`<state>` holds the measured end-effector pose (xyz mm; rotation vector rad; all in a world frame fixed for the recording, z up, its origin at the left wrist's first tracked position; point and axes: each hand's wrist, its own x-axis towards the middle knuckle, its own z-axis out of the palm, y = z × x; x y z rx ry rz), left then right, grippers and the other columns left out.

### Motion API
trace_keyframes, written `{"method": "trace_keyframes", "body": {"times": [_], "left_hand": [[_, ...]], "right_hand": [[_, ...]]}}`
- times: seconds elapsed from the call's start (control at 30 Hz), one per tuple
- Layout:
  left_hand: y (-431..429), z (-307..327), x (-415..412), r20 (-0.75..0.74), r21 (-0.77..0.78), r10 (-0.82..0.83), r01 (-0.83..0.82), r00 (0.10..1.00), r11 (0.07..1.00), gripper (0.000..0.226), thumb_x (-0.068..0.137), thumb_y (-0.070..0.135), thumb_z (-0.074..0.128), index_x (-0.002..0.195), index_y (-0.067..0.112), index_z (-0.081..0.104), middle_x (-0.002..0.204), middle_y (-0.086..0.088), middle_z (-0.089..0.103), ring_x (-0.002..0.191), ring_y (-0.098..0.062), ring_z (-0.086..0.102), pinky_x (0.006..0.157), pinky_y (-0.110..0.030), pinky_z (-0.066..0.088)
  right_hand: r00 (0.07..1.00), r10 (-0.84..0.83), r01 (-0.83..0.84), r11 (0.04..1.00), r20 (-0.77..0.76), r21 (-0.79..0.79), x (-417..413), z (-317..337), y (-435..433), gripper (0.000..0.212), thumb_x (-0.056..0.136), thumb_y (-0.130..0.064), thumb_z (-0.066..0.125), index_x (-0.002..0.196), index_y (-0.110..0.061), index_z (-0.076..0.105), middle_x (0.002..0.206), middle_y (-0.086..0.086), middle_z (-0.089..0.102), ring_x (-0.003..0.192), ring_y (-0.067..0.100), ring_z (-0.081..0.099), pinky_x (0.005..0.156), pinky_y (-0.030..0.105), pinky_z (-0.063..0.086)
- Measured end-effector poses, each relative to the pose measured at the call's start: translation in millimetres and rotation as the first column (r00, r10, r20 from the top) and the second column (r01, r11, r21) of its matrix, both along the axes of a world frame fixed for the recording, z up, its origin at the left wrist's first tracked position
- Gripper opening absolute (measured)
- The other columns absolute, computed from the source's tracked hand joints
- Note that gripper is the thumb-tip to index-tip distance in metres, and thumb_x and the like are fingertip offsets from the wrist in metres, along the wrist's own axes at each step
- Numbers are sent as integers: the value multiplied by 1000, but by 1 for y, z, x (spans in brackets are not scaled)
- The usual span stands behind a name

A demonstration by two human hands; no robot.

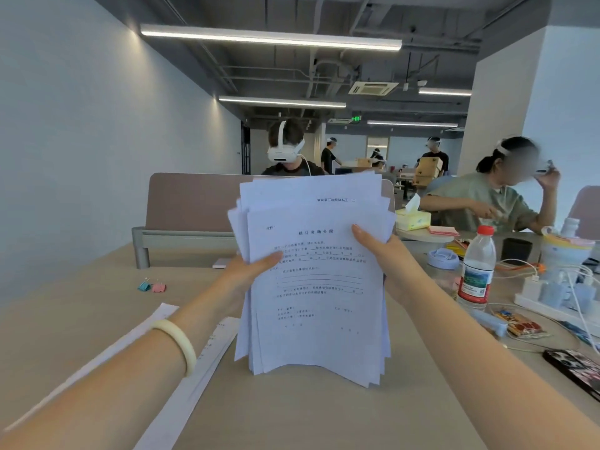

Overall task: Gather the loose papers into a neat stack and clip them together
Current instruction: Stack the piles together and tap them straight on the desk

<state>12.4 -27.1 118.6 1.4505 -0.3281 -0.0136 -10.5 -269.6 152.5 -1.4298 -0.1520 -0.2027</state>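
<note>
Papers (316,287) upright, uneven, clasped by L hand (251,269) & R hand (386,258) grip; fingers behind hidden.

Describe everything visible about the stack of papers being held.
The stack of papers is white printed sheets, held upright on the table with its bottom edge resting there. The left hand and right hand grip its sides, thumbs on the front page. Edges are uneven, sheets fanning out at top and bottom. No clip is on it.
</note>
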Motion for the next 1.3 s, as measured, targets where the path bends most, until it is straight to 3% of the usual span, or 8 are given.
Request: {"method": "trace_keyframes", "body": {"times": [0.1,0.2,0.43,0.7,0.8,0.9,1.13,1.3], "left_hand": [[-5,-42,-4,-90,21,43,-42,995,999,72,52,48,86,115,19,66,112,-3,72,103,-24,68,96,-45,51],[-17,-51,-2,-72,81,150,-145,986,986,35,69,35,80,100,24,68,103,0,72,97,-21,68,90,-39,53],[-28,-6,-6,126,53,258,-266,958,963,19,84,26,68,101,20,61,85,14,63,79,-7,62,59,-11,50],[-7,5,-8,122,9,158,-161,980,987,15,82,18,70,94,24,65,80,16,71,66,2,69,49,-9,51],[-13,6,-5,161,8,162,-166,974,986,23,81,16,70,103,22,65,87,14,72,80,-4,70,54,-10,52],[-23,12,-2,154,10,245,-249,957,968,19,83,24,69,101,20,64,89,8,68,78,-7,65,53,-14,51],[-26,40,-3,227,-105,361,-345,905,933,22,86,22,66,106,14,63,93,4,67,81,-13,65,73,-27,53],[-16,-16,-3,4,-43,253,-252,968,967,42,70,28,80,108,13,68,106,-4,73,91,-20,70,83,-37,57]], "right_hand": [[989,-19,25,999,-145,36,-5,-28,0,47,78,-44,71,115,-14,63,104,3,74,89,20,73,70,32,57],[977,-95,102,994,-191,27,-10,-45,8,49,76,-50,71,109,-15,64,98,0,73,88,20,71,69,32,56],[963,-268,265,962,40,63,-10,-20,20,29,85,-42,64,101,-18,62,96,-4,69,80,9,64,66,23,51],[975,-151,163,985,164,-63,-6,-13,-2,35,82,-32,71,112,-25,55,108,-8,67,94,8,67,73,24,54],[976,-154,167,983,151,-77,-2,-8,-1,56,80,-36,72,128,-20,48,119,-2,65,105,17,65,88,38,54],[962,-213,232,968,171,-95,2,0,11,36,92,-26,59,126,-17,52,120,2,65,109,22,63,95,44,51],[947,-162,193,977,278,-89,0,30,12,26,91,-22,60,115,-19,50,117,3,64,103,22,64,83,41,55],[999,-1,-7,987,-46,-158,9,-56,-9,52,81,-33,72,127,-14,56,120,1,68,104,18,68,86,35,55]]}}
